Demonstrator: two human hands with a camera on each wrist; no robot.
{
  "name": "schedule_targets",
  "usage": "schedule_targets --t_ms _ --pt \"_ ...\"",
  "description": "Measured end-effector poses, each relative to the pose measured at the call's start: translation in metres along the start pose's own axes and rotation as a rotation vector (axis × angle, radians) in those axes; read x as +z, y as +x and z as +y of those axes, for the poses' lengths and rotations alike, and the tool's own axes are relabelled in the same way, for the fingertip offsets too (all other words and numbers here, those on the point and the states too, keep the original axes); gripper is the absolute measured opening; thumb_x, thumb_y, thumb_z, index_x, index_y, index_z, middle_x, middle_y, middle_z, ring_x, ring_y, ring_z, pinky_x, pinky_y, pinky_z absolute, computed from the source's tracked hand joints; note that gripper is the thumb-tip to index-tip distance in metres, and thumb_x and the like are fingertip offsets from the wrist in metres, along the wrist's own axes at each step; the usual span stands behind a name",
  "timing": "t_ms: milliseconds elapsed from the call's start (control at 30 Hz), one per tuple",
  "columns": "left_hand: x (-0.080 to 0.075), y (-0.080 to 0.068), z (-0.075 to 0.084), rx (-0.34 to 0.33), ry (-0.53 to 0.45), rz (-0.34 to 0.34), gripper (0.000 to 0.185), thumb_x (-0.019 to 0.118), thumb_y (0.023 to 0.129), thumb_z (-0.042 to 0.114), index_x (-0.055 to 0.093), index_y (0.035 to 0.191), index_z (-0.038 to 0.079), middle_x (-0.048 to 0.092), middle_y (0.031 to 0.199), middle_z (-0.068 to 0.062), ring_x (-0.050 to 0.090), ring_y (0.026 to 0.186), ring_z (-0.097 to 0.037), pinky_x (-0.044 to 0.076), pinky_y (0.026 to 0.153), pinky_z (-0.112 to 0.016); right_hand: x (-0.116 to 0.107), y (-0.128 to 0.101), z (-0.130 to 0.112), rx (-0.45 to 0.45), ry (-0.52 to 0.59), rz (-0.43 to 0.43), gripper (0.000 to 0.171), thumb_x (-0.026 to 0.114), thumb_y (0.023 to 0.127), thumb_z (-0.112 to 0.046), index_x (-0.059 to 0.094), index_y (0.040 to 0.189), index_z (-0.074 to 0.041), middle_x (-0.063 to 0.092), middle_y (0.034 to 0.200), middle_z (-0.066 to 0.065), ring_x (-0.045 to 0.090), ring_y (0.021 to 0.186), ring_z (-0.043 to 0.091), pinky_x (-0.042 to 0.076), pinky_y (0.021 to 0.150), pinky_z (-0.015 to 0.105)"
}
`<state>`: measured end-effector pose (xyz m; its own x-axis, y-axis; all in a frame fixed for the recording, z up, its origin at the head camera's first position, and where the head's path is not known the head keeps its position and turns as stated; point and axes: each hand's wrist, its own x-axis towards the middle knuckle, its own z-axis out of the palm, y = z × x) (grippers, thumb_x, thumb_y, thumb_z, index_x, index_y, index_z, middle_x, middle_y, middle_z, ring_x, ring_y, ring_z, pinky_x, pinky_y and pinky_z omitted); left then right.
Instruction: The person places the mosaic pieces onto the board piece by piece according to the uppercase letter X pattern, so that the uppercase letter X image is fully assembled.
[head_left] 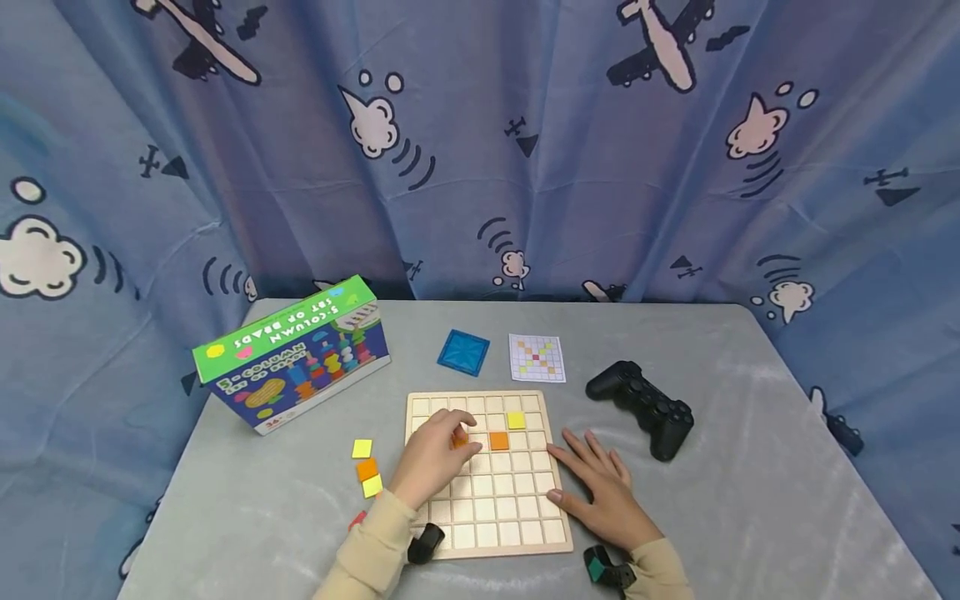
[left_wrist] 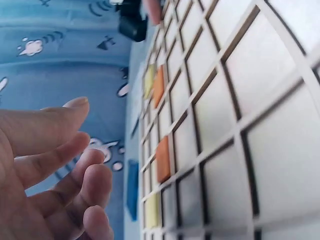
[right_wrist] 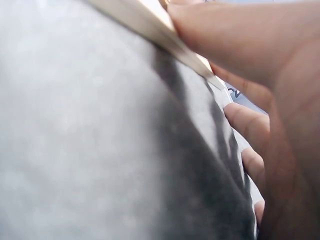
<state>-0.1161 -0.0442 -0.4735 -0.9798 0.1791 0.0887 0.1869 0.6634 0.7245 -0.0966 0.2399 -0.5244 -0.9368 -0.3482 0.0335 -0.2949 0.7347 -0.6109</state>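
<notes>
My left hand (head_left: 437, 450) is over the wooden grid board (head_left: 517, 507), its thumb and loosely bent fingers holding nothing in the left wrist view. Near its fingertips, an orange tile (left_wrist: 163, 160) sits in a square, with a yellow tile (left_wrist: 151, 210) diagonal to it; the hand hides this yellow one in the head view. Farther right on the board lie another orange tile (head_left: 498, 441) and another yellow tile (head_left: 516, 420). With fingers spread, my right hand (head_left: 603, 492) rests at the board's right edge, thumb and fingertip touching the rim.
Loose yellow, orange and red tiles (head_left: 367, 469) lie left of the board, partly behind the left sleeve. Beyond the board are a blue tray (head_left: 463, 353) and a pattern card (head_left: 537, 358). A game controller (head_left: 645, 407) is at right, a toy box (head_left: 296, 358) at left.
</notes>
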Motion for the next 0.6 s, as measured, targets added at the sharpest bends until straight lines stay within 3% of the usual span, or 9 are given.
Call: schedule_targets --t_ms 133,367,600 --pt "-0.019 -0.023 -0.001 -0.046 -0.013 0.049 0.031 0.075 0.083 0.021 0.065 0.111 0.013 0.057 0.094 -0.004 0.045 0.065 -0.007 0.039 0.056 -0.021 0.002 -0.001 0.002 0.000 -0.007 -0.001 0.062 0.066 0.086 -0.046 0.044 0.143 -0.032 0.030 0.155 0.005 0.014 0.144 0.040 0.002 0.105 0.066" --pt "-0.047 -0.067 -0.012 -0.196 -0.018 0.108 0.033 0.076 0.083 0.018 0.064 0.113 0.013 0.057 0.102 -0.005 0.048 0.071 -0.008 0.040 0.058 -0.022 0.000 0.000 0.002 0.000 -0.011 -0.004 0.062 0.066 0.087 -0.046 0.043 0.143 -0.034 0.029 0.156 0.004 0.013 0.145 0.039 0.002 0.105 0.066" --pt "-0.054 -0.100 -0.027 -0.447 -0.011 0.094 0.034 0.075 0.083 0.021 0.064 0.114 0.013 0.055 0.099 -0.002 0.048 0.075 -0.012 0.040 0.063 -0.023 0.001 0.000 0.002 0.001 0.000 -0.011 0.063 0.066 0.086 -0.046 0.044 0.143 -0.032 0.029 0.156 0.004 0.013 0.145 0.039 0.001 0.105 0.066"
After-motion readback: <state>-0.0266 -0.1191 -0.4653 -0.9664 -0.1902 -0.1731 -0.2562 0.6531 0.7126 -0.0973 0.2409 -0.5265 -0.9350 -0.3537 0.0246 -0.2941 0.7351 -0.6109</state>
